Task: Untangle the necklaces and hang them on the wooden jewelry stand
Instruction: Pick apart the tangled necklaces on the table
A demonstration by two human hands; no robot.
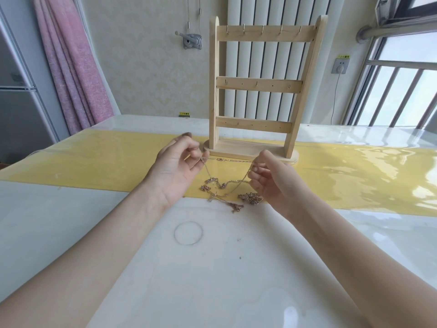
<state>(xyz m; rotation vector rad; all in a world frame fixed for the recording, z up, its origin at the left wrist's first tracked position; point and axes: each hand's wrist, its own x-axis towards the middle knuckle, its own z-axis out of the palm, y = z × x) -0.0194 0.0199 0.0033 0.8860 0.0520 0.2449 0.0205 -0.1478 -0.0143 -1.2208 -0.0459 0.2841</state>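
writing: small yellow stickers above the wall socket [339,66] and at the table's far edge, characters too small to read. necklaces [227,192]: tangled gold chains with flower charms, heaped on the white table [212,268] at the edge of the yellow runner [94,162], between the two hands; one strand stretched taut from hand to hand. left hand [176,169]: fingertips pinching the chain. right hand [267,178]: fingers curled, pinching the chain's other end. wooden jewelry stand [257,91]: upright just behind the hands, hooks bare. which chain is which cannot be made out.
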